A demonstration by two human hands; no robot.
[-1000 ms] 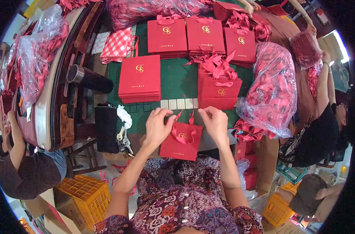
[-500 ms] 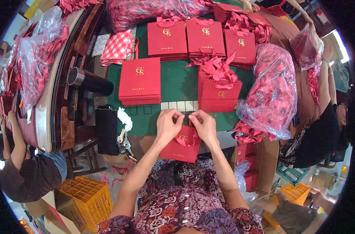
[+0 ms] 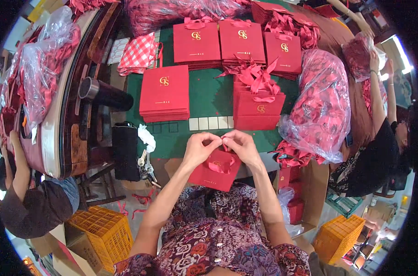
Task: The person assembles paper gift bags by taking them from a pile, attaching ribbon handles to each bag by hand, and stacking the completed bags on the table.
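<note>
A small red paper gift bag (image 3: 210, 177) with a gold emblem hangs tilted over my lap at the table's near edge. Above its top edge, the fingertips of my left hand (image 3: 201, 148) and my right hand (image 3: 242, 148) meet in a pinch on a thin red ribbon (image 3: 225, 143). A looser ribbon loop (image 3: 220, 166) droops across the bag's front. How the ribbon runs between my fingers is partly hidden by them. Beyond my hands lie a flat stack of red bags (image 3: 165, 89) and, to its right, more bags (image 3: 259, 109) topped with ribbon bows (image 3: 257, 78).
More red bag stacks (image 3: 196, 43) line the green tabletop's far side. A plastic sack of red ribbons (image 3: 321, 103) stands at the right. Keys (image 3: 144, 165), a black tumbler (image 3: 105, 95) and a checked pouch (image 3: 137, 54) lie leftward. Co-workers sit on both sides; yellow crates (image 3: 103, 234) stand below.
My hands have come together, and red ribbon now shows between the fingertips. The bag has turned slightly. At the right, a co-worker's hands have shifted at a plastic bag.
</note>
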